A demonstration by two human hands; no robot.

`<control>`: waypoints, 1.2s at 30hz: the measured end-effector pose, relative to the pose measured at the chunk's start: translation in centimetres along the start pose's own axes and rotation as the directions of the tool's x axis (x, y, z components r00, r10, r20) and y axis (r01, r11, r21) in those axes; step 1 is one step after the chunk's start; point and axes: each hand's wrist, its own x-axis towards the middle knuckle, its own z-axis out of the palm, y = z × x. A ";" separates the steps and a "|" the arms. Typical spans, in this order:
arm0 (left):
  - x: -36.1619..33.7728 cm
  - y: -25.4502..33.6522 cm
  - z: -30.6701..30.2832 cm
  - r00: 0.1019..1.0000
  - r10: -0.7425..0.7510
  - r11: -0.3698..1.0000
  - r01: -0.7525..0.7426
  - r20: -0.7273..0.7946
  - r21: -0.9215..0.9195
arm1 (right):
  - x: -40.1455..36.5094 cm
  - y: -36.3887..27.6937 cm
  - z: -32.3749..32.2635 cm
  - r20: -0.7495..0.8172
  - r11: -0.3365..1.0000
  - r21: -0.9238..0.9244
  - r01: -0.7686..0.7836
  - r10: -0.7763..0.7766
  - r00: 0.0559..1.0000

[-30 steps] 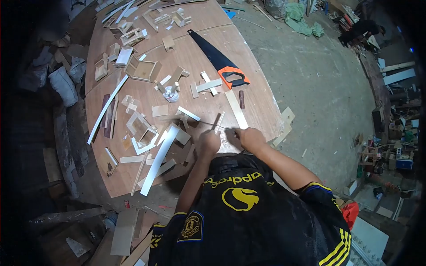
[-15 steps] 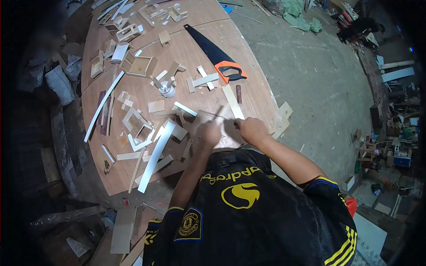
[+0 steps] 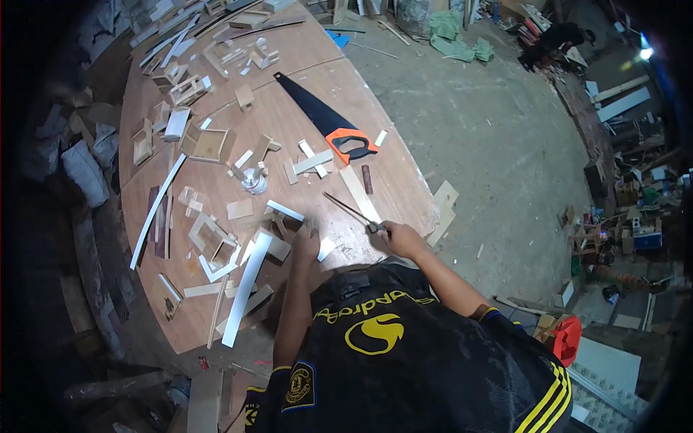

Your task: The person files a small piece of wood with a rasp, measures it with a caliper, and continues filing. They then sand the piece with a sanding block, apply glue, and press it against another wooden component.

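Observation:
My right hand [image 3: 406, 240] is closed around the dark handle end of a long thin file-like tool [image 3: 349, 208]; its narrow shaft points up and left over the table. My left hand [image 3: 307, 244] is raised beside a white-edged wood strip [image 3: 286, 211]. Its fingers are smeared by motion, so whatever they may hold cannot be made out. A small white piece [image 3: 326, 248] lies on the table just right of my left hand. Beyond the tool rest a pale flat wood strip [image 3: 359, 193] and a short dark red stick [image 3: 367, 180].
A handsaw [image 3: 325, 119] with an orange and black handle lies across the wooden table [image 3: 393, 184]. Small wooden box frames [image 3: 206, 143], a clear jar [image 3: 253, 182] and a long white strip [image 3: 247, 289] are on the left. Another person [image 3: 559, 45] bends at the far right.
My left hand has moved left, away from the tool, and the thin stick at its fingers is no longer distinct. The tool now points more steeply up-left. The camera view has shifted.

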 end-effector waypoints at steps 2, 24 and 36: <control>-0.4 -0.3 -0.3 0.999 0.004 1.000 -0.003 0.033 -0.020 | -0.9 1.1 1.4 -0.026 0.997 0.073 -0.005 0.007 1.000; 1.7 1.3 7.8 0.882 -0.381 0.538 0.457 0.279 -0.709 | -1.0 9.6 0.3 -0.039 0.958 0.285 0.036 -0.026 0.999; -0.9 6.7 9.0 0.893 -0.449 0.472 0.270 0.034 -0.839 | 3.6 17.4 -5.0 -0.275 0.903 0.315 0.293 -0.208 0.939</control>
